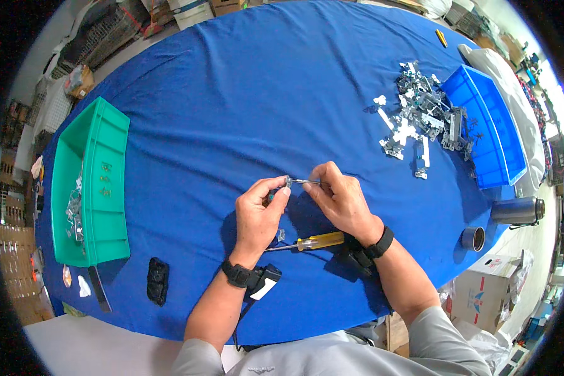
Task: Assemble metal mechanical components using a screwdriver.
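Over the middle of the blue cloth, my left hand (255,219) pinches a small metal fitting (288,182) between thumb and fingers. My right hand (346,203) grips a slim metal rod-like piece (302,181), its end touching or very close to the fitting. Which part the rod is, I cannot tell. Just below my hands lies a screwdriver (320,241) with a yellow handle, its shaft pointing left. Beside its shaft, near my left wrist, rests a small metal piece (281,235), partly hidden.
A heap of metal brackets (423,116) spreads at the right, against a tilted blue bin (492,135). At the left stands a green bin (109,188) with metal parts inside. A black phone-like object (158,281), a flask (517,210), a round cup (473,239) and a yellow cutter (442,38) lie around.
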`<state>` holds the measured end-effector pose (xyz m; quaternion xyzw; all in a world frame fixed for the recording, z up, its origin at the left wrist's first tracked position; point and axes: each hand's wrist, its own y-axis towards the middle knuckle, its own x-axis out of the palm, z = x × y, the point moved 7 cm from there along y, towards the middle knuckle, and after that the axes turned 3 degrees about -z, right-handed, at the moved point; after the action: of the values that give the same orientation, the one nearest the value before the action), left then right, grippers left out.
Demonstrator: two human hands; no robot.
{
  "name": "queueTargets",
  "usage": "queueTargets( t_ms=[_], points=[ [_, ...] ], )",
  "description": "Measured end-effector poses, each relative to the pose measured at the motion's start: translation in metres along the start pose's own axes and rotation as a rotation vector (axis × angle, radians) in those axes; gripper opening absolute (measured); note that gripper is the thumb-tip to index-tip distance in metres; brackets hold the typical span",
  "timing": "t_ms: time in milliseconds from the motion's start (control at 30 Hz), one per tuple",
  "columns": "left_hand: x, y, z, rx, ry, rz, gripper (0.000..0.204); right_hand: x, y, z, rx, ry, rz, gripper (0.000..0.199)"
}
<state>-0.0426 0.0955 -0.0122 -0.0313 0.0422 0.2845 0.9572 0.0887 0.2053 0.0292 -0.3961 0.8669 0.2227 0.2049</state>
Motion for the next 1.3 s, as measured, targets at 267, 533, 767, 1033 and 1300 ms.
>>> queueTargets(
  t_ms=[267,533,767,1033,1300],
  points=[
    [-0.001,0.001,-0.004,0.037,0.02,0.0,0.023,0.001,-0.001,0.0,-0.044,-0.115,0.008,0.018],
    [0.0,0.001,0.001,0.008,0.013,-0.004,0.023,0.0,0.0,-0.001,-0.128,-0.105,0.043,0.024],
    [-0.001,0.001,0.001,0.031,0.031,0.008,0.023,0.004,-0.002,0.005,-0.094,-0.215,0.052,0.032],
    [0.001,0.001,-0.001,0.014,-0.016,0.006,0.023,0.002,0.0,-0.002,-0.124,-0.112,0.064,0.03],
    [0.001,0.0,0.001,0.017,-0.033,0.001,0.024,0.002,0.0,0.002,-0.068,-0.085,0.034,0.023]
  ],
)
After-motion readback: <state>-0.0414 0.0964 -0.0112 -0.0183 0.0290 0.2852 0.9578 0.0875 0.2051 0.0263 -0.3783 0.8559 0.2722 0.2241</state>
